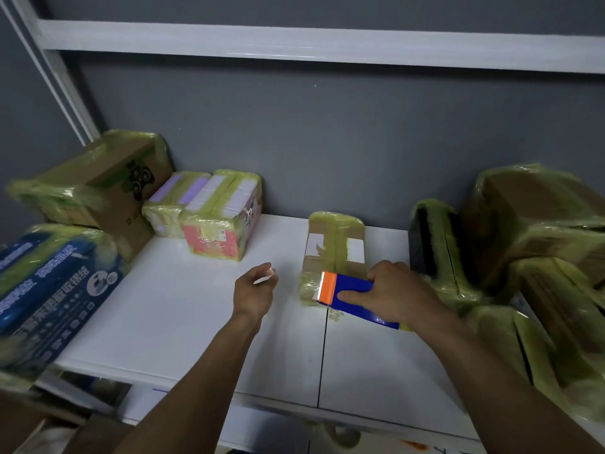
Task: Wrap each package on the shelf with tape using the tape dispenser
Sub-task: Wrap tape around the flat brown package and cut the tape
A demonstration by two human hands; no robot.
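Small package [334,250] on shelf [196,322], long axis front-to-back; right hand [393,293] clamped on tape dispenser [353,293] at package's near end, blade pointing left; left hand [253,290] just left of package, not touching, fingers curled; cannot tell if pinching anything.

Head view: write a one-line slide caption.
Right hand holds tape dispenser at a small package on the shelf; left hand hovers nearby.

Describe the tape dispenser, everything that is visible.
The tape dispenser is a flat blue body, plastic by its look, with an orange front end bearing a pale serrated edge that faces left. The right hand grips it from above, thumb along its near side. Its blade end sits over the near end of the small brown package partly wrapped in yellowish tape, on the white shelf. The tape roll is hidden.
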